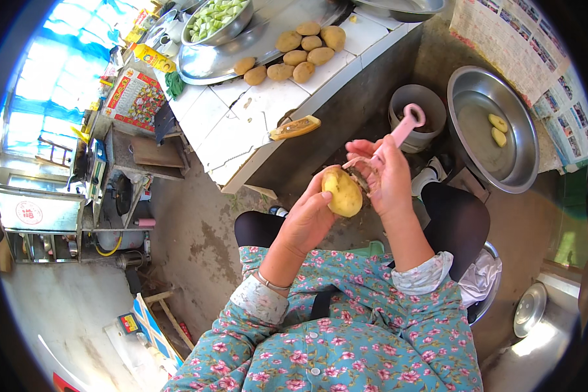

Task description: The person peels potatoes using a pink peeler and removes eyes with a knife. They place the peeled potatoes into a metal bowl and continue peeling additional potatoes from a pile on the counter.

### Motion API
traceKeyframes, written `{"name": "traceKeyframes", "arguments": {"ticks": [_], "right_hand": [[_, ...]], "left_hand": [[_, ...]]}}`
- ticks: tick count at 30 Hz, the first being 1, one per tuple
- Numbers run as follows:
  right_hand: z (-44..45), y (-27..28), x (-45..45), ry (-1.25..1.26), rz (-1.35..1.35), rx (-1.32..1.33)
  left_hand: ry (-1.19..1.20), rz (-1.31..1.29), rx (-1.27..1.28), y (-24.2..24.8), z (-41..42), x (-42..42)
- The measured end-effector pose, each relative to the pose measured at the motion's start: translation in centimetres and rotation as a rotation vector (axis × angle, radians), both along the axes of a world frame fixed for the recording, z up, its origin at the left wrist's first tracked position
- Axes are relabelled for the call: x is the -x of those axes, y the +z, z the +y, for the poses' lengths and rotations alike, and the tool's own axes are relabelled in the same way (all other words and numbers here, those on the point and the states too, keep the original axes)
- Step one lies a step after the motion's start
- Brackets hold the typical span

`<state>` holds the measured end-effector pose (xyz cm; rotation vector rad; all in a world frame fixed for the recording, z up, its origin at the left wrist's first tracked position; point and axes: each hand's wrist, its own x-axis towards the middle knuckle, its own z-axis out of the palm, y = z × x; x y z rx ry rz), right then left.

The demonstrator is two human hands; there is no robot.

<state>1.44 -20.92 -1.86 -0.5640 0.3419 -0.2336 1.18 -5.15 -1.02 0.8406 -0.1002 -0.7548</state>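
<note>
My left hand (309,211) holds a mostly peeled yellow potato (343,193) in front of my lap. In my right hand (389,181) is a peeler with a pink handle (405,126), its ring end pointing up and away from me. The peeler's head is at the potato's right side, with dark peel around it that hides the blade. Unpeeled potatoes (295,58) lie in a group on the white-tiled counter (255,105). Two peeled potatoes (498,130) rest in a large metal basin (529,147) to the right.
A grey bucket (416,93) stands below the counter's side, left of the basin. On the counter are a metal bowl of chopped green vegetable (240,24), a large metal tray (201,66) and a yellow bottle (153,58). A wooden piece (295,128) juts from the counter's edge.
</note>
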Motion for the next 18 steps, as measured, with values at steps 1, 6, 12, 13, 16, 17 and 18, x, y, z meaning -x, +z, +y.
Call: {"name": "traceKeyframes", "arguments": {"ticks": [1, 6, 12, 13, 16, 17, 18], "right_hand": [[-0.2, 0.3, 0.0, -0.056, -0.024, 0.117], [-0.3, 0.6, 0.7, 0.066, -0.127, 0.437], [-0.7, -0.6, -0.6, -0.011, -0.011, 0.640], [-1.3, -1.6, -1.3, -0.111, 0.022, 0.732], [-0.8, -1.6, -1.3, -0.149, 0.018, 0.554], [-0.5, -1.1, -1.1, -0.153, 0.001, 0.500], [-0.3, -0.8, -0.9, -0.129, -0.033, 0.462]], "left_hand": [[0.016, 0.003, -0.029, 0.1, -0.1, 0.2], [0.060, 0.050, -0.126, 0.3, -0.2, 0.5], [0.048, -0.026, -0.180, -0.1, 0.3, 1.0], [0.038, -0.032, -0.178, 0.2, 0.3, 1.0], [0.032, -0.032, -0.163, 0.9, 0.4, 0.9], [0.035, -0.019, -0.155, 0.9, 0.4, 0.7], [0.034, -0.001, -0.145, 0.7, 0.5, 0.7]]}}
